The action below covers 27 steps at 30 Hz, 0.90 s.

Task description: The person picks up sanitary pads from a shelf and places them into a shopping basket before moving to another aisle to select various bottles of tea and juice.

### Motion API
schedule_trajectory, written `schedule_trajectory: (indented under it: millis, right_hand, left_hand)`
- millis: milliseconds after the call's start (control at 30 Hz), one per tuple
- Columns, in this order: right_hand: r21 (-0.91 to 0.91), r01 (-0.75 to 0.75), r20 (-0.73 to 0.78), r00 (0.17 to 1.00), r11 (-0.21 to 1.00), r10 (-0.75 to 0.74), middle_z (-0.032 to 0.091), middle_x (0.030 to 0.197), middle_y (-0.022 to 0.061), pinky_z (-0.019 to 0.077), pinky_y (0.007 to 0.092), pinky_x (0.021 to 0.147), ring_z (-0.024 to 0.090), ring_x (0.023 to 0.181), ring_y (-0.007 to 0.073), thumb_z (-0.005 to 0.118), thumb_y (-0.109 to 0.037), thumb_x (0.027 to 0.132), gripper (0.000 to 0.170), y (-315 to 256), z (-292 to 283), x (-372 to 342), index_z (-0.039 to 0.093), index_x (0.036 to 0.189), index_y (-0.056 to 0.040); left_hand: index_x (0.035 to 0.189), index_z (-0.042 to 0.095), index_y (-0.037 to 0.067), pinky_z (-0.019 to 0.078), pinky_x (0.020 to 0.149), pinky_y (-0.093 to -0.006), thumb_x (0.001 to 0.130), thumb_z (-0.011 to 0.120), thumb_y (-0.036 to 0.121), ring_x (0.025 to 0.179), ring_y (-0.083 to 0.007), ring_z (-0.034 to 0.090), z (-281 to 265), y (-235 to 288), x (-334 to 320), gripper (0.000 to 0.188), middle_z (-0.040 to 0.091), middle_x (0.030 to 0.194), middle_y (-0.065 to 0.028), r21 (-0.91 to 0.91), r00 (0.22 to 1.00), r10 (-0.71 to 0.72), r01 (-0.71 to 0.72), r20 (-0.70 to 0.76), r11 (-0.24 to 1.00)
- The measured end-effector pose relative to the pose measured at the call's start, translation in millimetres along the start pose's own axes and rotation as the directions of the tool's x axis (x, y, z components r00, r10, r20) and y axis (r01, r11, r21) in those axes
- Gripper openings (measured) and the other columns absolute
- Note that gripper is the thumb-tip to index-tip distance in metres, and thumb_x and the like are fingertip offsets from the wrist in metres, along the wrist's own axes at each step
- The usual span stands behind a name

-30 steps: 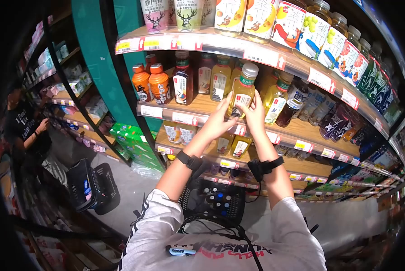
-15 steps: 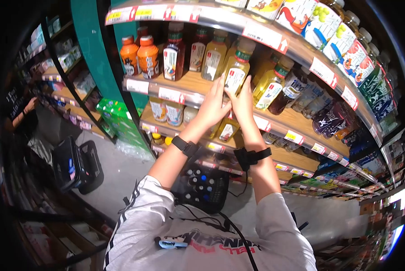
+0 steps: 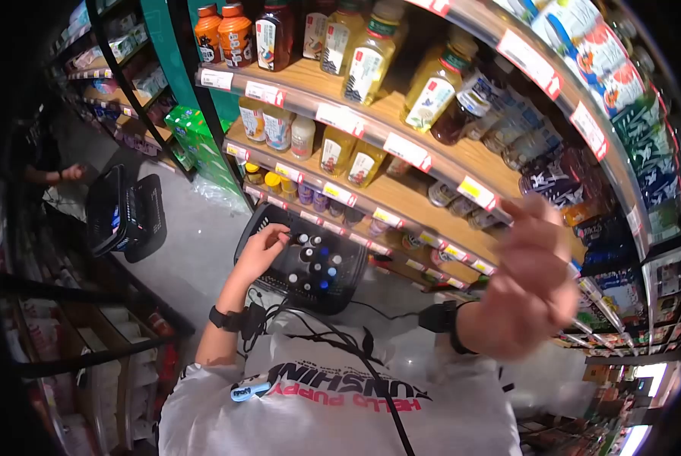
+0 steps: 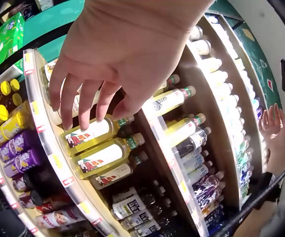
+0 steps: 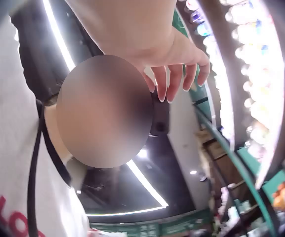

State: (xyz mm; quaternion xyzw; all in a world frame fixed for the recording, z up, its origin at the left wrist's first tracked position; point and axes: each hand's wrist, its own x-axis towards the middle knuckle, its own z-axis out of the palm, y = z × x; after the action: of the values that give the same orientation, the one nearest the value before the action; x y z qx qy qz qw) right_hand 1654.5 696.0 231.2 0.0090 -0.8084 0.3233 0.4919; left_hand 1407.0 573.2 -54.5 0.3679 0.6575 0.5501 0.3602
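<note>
My left hand point(image 3: 261, 254) hangs empty above the left edge of a black basket point(image 3: 340, 300) on the floor. Its fingers point(image 4: 85, 101) are spread and loosely bent in the left wrist view, with shelved bottles behind them. Raised close to the head camera, my right hand point(image 3: 530, 281) is blurred; the right wrist view shows its fingers point(image 5: 174, 81) relaxed and holding nothing. A yellow bottle point(image 3: 367, 68) with a white label stands at the front of the upper shelf, touched by neither hand. Several capped bottles point(image 3: 310, 262) stand in the basket.
Price-tagged shelf edges point(image 3: 340, 118) curve across the view. Another yellow bottle point(image 3: 429, 95) and two orange bottles point(image 3: 235, 34) share that shelf. At the left, a second basket point(image 3: 112, 205) sits on the floor near another person's arm point(image 3: 52, 175).
Both hands have let go of the yellow bottle, which stands on the shelf. The left hand has moved down and left, the right hand down and right. The head view has tilted down.
</note>
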Motion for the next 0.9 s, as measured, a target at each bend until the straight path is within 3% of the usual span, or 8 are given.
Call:
schedule_trajectory:
  millis: [67, 133, 333, 600, 700, 767, 833, 900]
  right_hand:
    - [0.344, 0.175, -0.035, 0.984, 0.923, -0.173, 0.056, 0.109, 0.0095, 0.0340, 0.0477, 0.088, 0.045, 0.105, 0.0250, 0.058, -0.011, 0.076, 0.009, -25, -25, -1, 0.064, 0.082, -0.0103]
    - [0.433, 0.254, -0.153, 0.966, 0.865, -0.207, 0.056, 0.106, 0.0081, 0.0364, 0.0453, 0.085, 0.045, 0.103, 0.0228, 0.058, -0.012, 0.077, 0.007, -50, -29, -5, 0.063, 0.080, -0.0108]
    - [0.799, 0.255, -0.171, 0.965, 0.544, -0.201, 0.056, 0.099, 0.0074, 0.0397, 0.0401, 0.078, 0.048, 0.095, 0.0206, 0.058, -0.008, 0.075, 0.006, -70, -58, -42, 0.062, 0.078, -0.0094]
    - [0.973, 0.103, -0.087, 0.993, 0.207, -0.084, 0.056, 0.090, 0.0064, 0.0441, 0.0331, 0.068, 0.051, 0.085, 0.0175, 0.058, -0.003, 0.073, 0.007, -45, -57, -76, 0.060, 0.076, -0.0077]
    - [0.997, 0.025, -0.024, 1.000, 0.072, -0.019, 0.056, 0.087, 0.0061, 0.0458, 0.0305, 0.064, 0.053, 0.081, 0.0164, 0.057, -0.001, 0.072, 0.008, -19, -42, -84, 0.060, 0.076, -0.0070]
    - [0.999, -0.018, 0.020, 0.999, -0.048, 0.048, 0.056, 0.085, 0.0058, 0.0469, 0.0288, 0.062, 0.054, 0.078, 0.0156, 0.057, 0.001, 0.072, 0.008, 2, -23, -97, 0.059, 0.075, -0.0065]
    - [0.966, 0.098, -0.073, 0.991, -0.238, 0.112, 0.056, 0.077, 0.0068, 0.0481, 0.0271, 0.057, 0.055, 0.070, 0.0158, 0.056, 0.009, 0.068, 0.013, 23, 6, -121, 0.057, 0.072, -0.0041]
    - [0.966, 0.077, -0.038, 0.986, -0.248, 0.162, 0.056, 0.074, 0.0071, 0.0488, 0.0255, 0.055, 0.056, 0.067, 0.0158, 0.057, 0.012, 0.066, 0.016, 47, 36, -125, 0.056, 0.071, -0.0032]
  left_hand:
    - [0.106, 0.053, 0.002, 0.0436, 0.079, -0.0237, 0.085, 0.054, 0.008, 0.087, -0.0102, 0.057, 14, 16, -19, 0.022, 0.061, 0.088, -0.0047, -0.025, 1.000, 0.015, -0.015, -0.005, 1.000]
    - [0.106, 0.053, 0.002, 0.0434, 0.081, -0.0240, 0.085, 0.053, 0.007, 0.089, -0.0107, 0.057, 30, 23, -30, 0.022, 0.061, 0.091, -0.0049, -0.025, 0.999, 0.035, -0.035, -0.016, 0.999]
    - [0.107, 0.054, 0.002, 0.0433, 0.082, -0.0242, 0.085, 0.052, 0.007, 0.091, -0.0105, 0.057, 72, 28, -67, 0.022, 0.061, 0.093, -0.0032, -0.037, 1.000, -0.002, 0.001, -0.028, 0.999]
    - [0.106, 0.054, 0.002, 0.0440, 0.076, -0.0244, 0.085, 0.053, 0.009, 0.084, -0.0093, 0.057, 97, -28, -104, 0.021, 0.061, 0.087, -0.0022, 0.001, 0.987, -0.141, 0.141, -0.075, 0.990]
    - [0.108, 0.053, 0.003, 0.0431, 0.082, -0.0257, 0.088, 0.053, 0.013, 0.093, -0.0121, 0.057, 93, -59, -107, 0.022, 0.060, 0.095, -0.0042, 0.045, 0.959, -0.282, 0.282, -0.001, 0.958]
    - [0.109, 0.053, 0.004, 0.0446, 0.076, -0.0272, 0.088, 0.051, 0.013, 0.085, -0.0118, 0.057, 90, -90, -105, 0.023, 0.061, 0.092, -0.0052, 0.098, 0.936, -0.349, 0.343, 0.042, 0.934]
    - [0.105, 0.054, 0.003, 0.0455, 0.066, -0.0271, 0.084, 0.054, 0.013, 0.072, -0.0117, 0.058, 87, -127, -102, 0.023, 0.060, 0.081, -0.0047, 0.088, 0.949, -0.314, 0.312, 0.020, 0.946]
    - [0.104, 0.054, 0.003, 0.0460, 0.066, -0.0295, 0.083, 0.055, 0.015, 0.073, -0.0160, 0.059, 82, -164, -97, 0.024, 0.062, 0.081, -0.0070, 0.129, 0.945, -0.328, 0.325, 0.004, 0.937]
